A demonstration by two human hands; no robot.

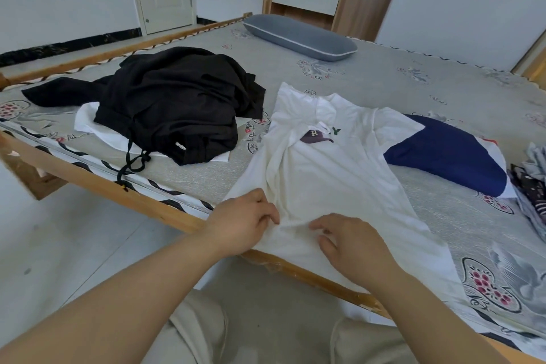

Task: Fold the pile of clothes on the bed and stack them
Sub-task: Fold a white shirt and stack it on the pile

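A white T-shirt (331, 174) with a dark cap print and green letters lies spread on the bed (428, 89), its hem at the near edge. My left hand (245, 221) pinches the hem fabric with curled fingers. My right hand (351, 242) grips the hem beside it, fingers curled into the cloth. A heap of black clothes (177, 103) sits to the left on a white garment (88, 118). A navy and white garment (449, 154) lies to the right, partly under the shirt.
A grey bolster pillow (301, 35) lies at the far side of the bed. Patterned clothes (531, 186) sit at the right edge. The wooden bed frame (118, 186) runs along the near side, with tiled floor (59, 245) below. A door and a drawer cabinet stand behind.
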